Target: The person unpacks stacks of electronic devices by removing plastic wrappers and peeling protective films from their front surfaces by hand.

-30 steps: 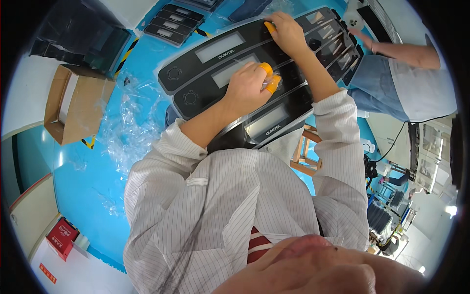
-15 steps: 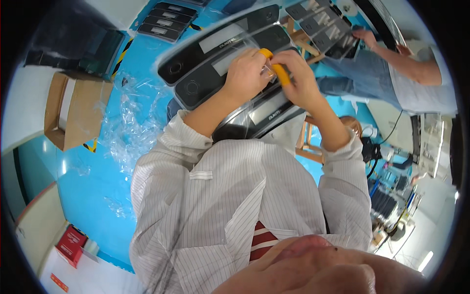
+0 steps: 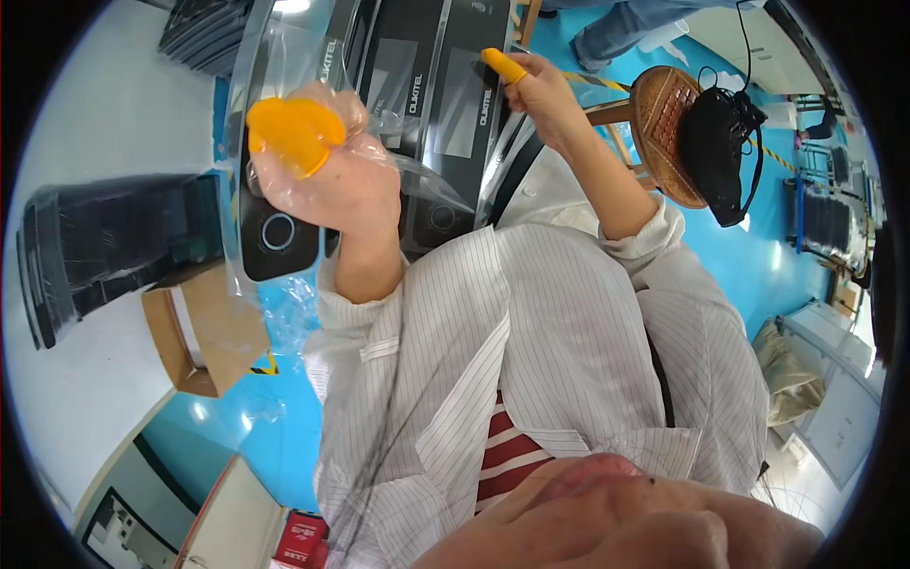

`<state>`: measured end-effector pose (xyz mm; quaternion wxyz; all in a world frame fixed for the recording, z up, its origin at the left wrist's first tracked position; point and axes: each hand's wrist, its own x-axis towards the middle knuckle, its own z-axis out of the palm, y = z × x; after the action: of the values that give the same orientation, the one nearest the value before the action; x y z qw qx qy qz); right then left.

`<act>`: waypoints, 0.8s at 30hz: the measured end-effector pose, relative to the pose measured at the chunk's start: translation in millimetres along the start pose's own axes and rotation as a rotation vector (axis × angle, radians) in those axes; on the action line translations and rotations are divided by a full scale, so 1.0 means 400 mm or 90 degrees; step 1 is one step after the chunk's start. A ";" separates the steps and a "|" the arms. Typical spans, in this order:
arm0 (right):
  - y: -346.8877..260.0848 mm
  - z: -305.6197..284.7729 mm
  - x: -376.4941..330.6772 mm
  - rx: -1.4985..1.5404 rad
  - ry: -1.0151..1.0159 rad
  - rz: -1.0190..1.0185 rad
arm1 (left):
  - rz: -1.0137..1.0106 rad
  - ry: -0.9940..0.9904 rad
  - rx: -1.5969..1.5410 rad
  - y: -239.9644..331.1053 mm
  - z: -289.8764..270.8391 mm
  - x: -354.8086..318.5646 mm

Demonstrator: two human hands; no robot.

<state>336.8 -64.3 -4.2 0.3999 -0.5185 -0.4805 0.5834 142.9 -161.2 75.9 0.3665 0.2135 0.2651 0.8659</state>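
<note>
My left hand (image 3: 327, 161) is closed on crumpled clear plastic film (image 3: 365, 104), which partly wraps the fingers. Yellow finger cots (image 3: 294, 133) show through it. Beneath this hand lies a long black panel (image 3: 280, 232) with a ring mark at its near end, partly hidden by the hand and film. To its right are more long black panels (image 3: 441, 180) with grey rectangles and light lettering. My right hand (image 3: 545, 100) is beside the rightmost panel's edge, a yellow finger cot (image 3: 502, 64) on its stretched finger. It holds nothing visible; some fingers are curled out of sight.
On the right stands a woven-seat stool (image 3: 659, 119) with a black bag (image 3: 720, 152) against it. An open cardboard box (image 3: 213, 327) and loose clear film (image 3: 289, 308) are at the left. Dark panels (image 3: 204, 38) are stacked at the upper left. Another person's jeans (image 3: 630, 33) show at the top.
My hands were close together over the panels and are now apart. The left has gone leftward with clear film, the right stays at the right. The whole view has swung round.
</note>
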 end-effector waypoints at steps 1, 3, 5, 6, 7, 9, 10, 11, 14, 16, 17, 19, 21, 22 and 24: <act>-0.013 0.020 -0.012 0.008 -0.078 0.058 | 0.188 -0.051 0.340 0.010 0.009 0.012; -0.037 0.062 -0.032 0.094 -0.173 0.077 | 0.109 -0.220 -0.054 0.020 0.013 0.025; -0.073 0.082 -0.014 0.256 -0.235 0.096 | 0.016 -0.190 -0.151 0.026 -0.010 0.029; -0.097 0.085 0.018 0.330 -0.291 0.088 | -0.007 -0.094 -0.074 0.035 -0.037 0.029; -0.124 0.085 0.062 0.323 -0.265 0.069 | 0.052 -0.018 0.076 0.053 -0.076 0.022; -0.184 0.066 0.184 0.305 -0.285 0.013 | 0.192 0.113 0.459 0.112 -0.194 -0.009; -0.221 0.060 0.262 0.274 -0.311 0.019 | 0.260 0.173 0.651 0.157 -0.277 -0.026; -0.255 0.050 0.337 0.244 -0.282 0.039 | 0.292 0.216 0.797 0.213 -0.375 -0.039; -0.351 0.029 0.556 0.214 -0.259 0.034 | 0.279 0.388 0.848 0.358 -0.722 -0.104; -0.396 0.014 0.698 0.238 -0.261 -0.018 | 0.277 0.490 1.139 0.388 -0.944 -0.193; -0.404 0.000 0.769 0.243 -0.264 -0.032 | 0.191 0.497 1.256 0.353 -1.033 -0.284; -0.373 -0.073 0.901 0.264 -0.253 -0.039 | -0.170 0.460 1.584 0.258 -1.167 -0.472; -0.299 -0.186 1.026 0.285 -0.232 -0.044 | -0.653 0.112 1.666 0.120 -1.218 -0.698; -0.256 -0.253 1.083 0.294 -0.215 -0.047 | -0.796 0.054 1.518 0.058 -1.226 -0.779; -0.156 -0.385 1.168 0.321 -0.097 0.000 | -0.881 -0.035 1.370 -0.020 -1.207 -0.874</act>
<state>420.6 422.7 -46.7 0.4788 -0.3569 -0.3489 0.7222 98.6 -563.9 -361.2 0.3872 0.2371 0.8767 -0.1589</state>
